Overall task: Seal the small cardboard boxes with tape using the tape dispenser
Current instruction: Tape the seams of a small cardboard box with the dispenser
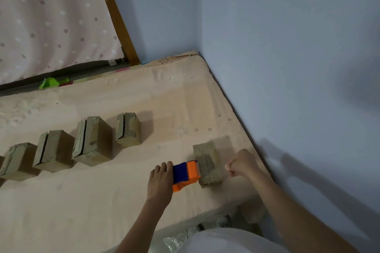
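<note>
My left hand (pixel 161 179) grips the blue and orange tape dispenser (pixel 186 173), which sits against the left side of a small cardboard box (pixel 207 163) near the mattress's right edge. My right hand (pixel 240 163) hovers just right of that box with its fingers curled, the fingertips pinched together; whether it holds a tape end I cannot tell. Several more small cardboard boxes, among them one at the row's right end (pixel 128 129), a taller one (pixel 92 142) and one further left (pixel 52 150), stand in a row to the left, with tape on their tops.
The boxes rest on a peach-coloured mattress (pixel 123 201). A blue wall (pixel 287 68) runs close along its right edge. A dotted pink mattress in a wooden frame (pixel 51 16) leans at the back left, with a green scrap (pixel 52 83) below it.
</note>
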A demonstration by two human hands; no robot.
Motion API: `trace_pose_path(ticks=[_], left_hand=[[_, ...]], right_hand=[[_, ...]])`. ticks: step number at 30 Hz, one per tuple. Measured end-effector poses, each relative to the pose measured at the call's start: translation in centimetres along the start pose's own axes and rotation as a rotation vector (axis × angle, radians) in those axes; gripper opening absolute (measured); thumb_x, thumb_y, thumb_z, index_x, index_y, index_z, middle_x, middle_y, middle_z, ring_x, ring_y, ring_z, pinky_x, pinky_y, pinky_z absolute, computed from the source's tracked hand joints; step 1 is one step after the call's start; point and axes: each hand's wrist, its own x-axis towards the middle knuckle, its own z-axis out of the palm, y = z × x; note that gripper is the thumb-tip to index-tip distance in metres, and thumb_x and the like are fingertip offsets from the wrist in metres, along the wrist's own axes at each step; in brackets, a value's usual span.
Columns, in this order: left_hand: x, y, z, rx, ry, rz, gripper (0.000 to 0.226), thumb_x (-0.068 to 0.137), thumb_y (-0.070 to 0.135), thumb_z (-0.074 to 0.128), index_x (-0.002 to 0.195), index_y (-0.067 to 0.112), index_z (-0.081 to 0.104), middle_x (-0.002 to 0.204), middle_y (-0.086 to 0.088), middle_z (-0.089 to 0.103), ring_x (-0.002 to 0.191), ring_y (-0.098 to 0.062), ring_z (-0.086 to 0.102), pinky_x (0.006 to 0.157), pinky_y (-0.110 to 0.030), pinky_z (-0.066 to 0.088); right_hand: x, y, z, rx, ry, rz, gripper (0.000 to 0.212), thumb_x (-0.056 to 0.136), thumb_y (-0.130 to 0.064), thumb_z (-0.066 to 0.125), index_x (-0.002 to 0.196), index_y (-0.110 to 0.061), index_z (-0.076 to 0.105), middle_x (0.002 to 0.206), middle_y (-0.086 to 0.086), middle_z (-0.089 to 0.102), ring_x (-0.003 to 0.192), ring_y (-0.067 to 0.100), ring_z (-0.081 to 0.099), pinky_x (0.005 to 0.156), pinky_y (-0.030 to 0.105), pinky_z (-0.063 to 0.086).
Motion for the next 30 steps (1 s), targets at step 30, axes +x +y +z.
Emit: trace_pose_path(ticks=[30], left_hand=[[-2.3,0.7,1.2,0.096,-0.114,0.029,0.058,0.082,0.028,0.075,0.131,0.017,0.045,0.12,-0.003,0.058,0.108,-0.02,0.054,0.094,-0.031,0.045]], right_hand=[[0.9,3.0,2.4,-0.136,0.017,-0.111,0.023,0.082,-0.008,0.076,0.059,-0.007,0.072,0.063,0.005,0.071,0.066,0.014,0.072,0.063,0.02,0.056]])
